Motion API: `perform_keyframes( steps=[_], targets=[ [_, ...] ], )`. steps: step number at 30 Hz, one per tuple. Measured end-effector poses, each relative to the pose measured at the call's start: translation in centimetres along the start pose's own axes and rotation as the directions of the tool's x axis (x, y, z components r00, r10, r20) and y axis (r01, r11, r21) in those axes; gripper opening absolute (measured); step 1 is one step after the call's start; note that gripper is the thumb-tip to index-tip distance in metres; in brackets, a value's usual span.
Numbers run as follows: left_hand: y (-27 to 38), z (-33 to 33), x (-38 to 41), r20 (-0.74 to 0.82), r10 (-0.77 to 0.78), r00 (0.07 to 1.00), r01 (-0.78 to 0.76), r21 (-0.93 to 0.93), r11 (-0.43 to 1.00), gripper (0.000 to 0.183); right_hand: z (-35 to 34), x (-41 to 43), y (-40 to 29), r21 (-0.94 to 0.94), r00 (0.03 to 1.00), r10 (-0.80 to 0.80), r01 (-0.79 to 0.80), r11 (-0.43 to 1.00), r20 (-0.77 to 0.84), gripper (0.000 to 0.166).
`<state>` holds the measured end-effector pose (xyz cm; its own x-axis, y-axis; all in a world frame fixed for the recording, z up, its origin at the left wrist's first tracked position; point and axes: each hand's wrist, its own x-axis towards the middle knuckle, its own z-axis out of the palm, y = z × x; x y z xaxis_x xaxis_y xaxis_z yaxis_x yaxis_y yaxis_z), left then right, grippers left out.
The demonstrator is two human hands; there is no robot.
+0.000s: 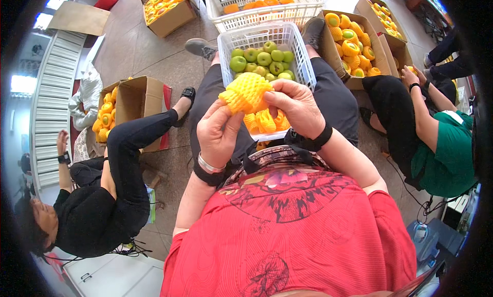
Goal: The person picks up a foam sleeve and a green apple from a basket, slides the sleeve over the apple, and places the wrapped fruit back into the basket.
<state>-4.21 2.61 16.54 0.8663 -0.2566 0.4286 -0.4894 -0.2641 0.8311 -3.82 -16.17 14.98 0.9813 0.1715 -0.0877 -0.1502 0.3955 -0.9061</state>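
Both my hands hold a yellow foam fruit net [248, 92] in front of me. My left hand [221, 133] pinches its left end, and my right hand [296, 106] pinches its right end between thumb and fingers. Whether a fruit is inside the net cannot be seen. Beyond my hands, green apples [264, 59] lie in a white plastic basket [304, 62] between my legs. At the near end of that basket, partly hidden behind my hands, several more yellow foam nets [265, 121] sit bunched together.
Another white crate [265, 17] stands beyond the basket, with orange items inside. Cardboard boxes of foam-netted fruit stand at right [369, 35], upper left [173, 17] and left [133, 98]. A person [100, 204] sits at left; another person [443, 150] sits at right, hands near a box.
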Motion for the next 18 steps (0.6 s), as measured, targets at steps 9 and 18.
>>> perform_keyframes(
  steps=[9, 18],
  targets=[
    [-0.5, 0.2, -0.7, 0.013, -0.382, 0.924, 0.334, -0.511, 0.792, 0.028, 0.2, 0.4, 2.7, -0.298, 0.910, -0.368, 0.410, 0.862, 0.190, 0.021],
    [-0.5, 0.7, -0.6, -0.091, -0.058, 0.994, 0.041, -0.176, 0.984, 0.017, 0.9, 0.0, -0.4, -0.381, 0.958, -0.286, 0.276, 0.883, 0.030, 0.017]
  ],
)
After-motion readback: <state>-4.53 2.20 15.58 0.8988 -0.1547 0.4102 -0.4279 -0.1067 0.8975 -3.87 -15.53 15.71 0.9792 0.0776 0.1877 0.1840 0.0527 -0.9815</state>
